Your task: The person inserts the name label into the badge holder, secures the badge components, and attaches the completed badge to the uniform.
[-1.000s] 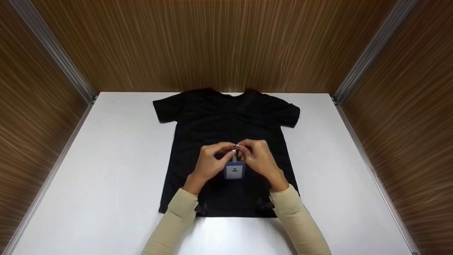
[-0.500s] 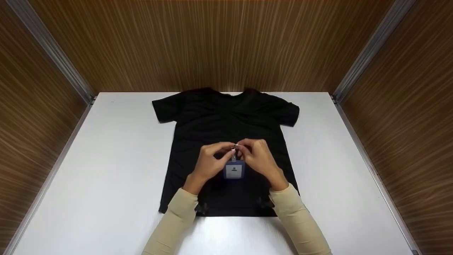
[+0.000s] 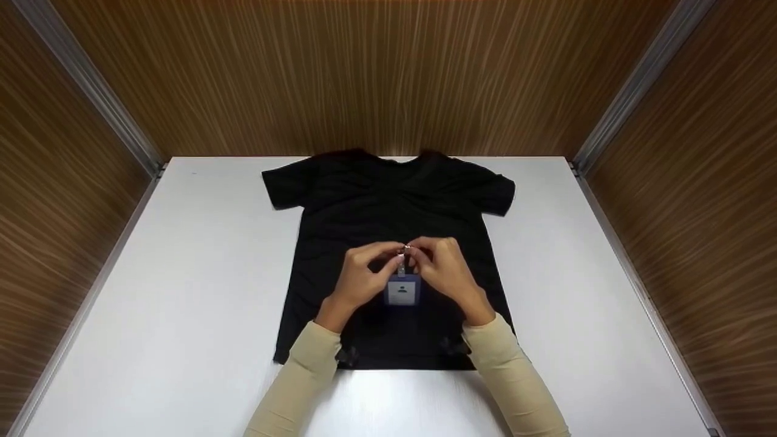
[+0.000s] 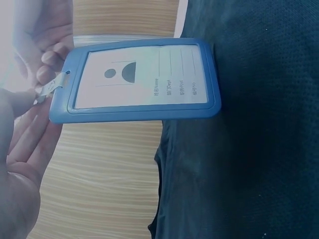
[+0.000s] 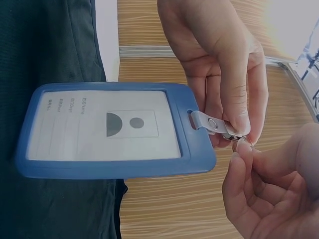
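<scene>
A blue-framed ID badge point(image 3: 402, 291) with a white card hangs below both hands, over a black T-shirt point(image 3: 352, 224) spread on the table. Its clear snap strap point(image 5: 207, 122) runs from the badge's slot to a small metal clip point(image 5: 233, 136). My left hand point(image 3: 363, 276) pinches the strap and clip between thumb and index finger. From the other side, my right hand point(image 3: 448, 273) pinches the clip's end with thumb and fingertip. The fingertips of the two hands almost meet. In the right wrist view, fingers partly cover the clip, and I cannot tell how its jaws stand.
The white table point(image 3: 182, 291) extends to both sides of the shirt. Wood-grain panels, including the back wall point(image 3: 376, 79), enclose it on three sides, with metal rails point(image 3: 649, 79) at the corners. The shirt's collar reaches the table's back edge.
</scene>
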A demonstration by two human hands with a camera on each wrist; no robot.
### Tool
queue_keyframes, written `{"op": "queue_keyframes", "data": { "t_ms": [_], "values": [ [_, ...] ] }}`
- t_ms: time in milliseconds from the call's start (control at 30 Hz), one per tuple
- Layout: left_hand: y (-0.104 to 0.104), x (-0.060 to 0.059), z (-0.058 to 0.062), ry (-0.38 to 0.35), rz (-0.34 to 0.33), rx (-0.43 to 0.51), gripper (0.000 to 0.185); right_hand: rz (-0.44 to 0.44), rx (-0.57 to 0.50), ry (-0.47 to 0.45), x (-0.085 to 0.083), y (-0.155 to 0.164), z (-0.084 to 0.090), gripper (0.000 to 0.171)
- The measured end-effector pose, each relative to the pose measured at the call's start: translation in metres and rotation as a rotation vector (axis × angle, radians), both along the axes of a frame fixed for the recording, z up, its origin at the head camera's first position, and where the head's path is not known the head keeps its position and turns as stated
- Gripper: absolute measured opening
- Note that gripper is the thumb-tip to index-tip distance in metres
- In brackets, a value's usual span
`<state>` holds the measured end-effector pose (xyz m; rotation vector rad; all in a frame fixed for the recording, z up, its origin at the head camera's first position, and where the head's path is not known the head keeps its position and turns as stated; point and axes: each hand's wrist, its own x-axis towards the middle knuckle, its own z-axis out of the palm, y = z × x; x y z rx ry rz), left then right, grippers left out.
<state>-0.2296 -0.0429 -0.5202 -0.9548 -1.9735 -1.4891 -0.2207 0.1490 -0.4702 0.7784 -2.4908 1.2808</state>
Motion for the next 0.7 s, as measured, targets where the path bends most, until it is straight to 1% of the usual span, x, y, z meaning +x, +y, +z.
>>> {"op": "queue_keyframes", "data": {
  "t_ms": [267, 533, 700],
  "values": [
    [-0.0011, 0.0004, 0.0001, 0.010, 0.026, 0.003, 0.017, 0.000, 0.001, 0.012, -0.0005, 0.0001, -0.0013, 0.018],
    [-0.0004, 0.0011, 0.0008, 0.010, 0.030, 0.030, 0.014, 0.006, -0.007, -0.003, -0.0004, 0.0000, -0.0004, 0.017],
    [-0.0006, 0.0007, 0.0011, 0.020, 0.026, 0.043, 0.014, 0.004, -0.016, 0.010, 0.0003, -0.0011, -0.0004, 0.016]
  ]
}}
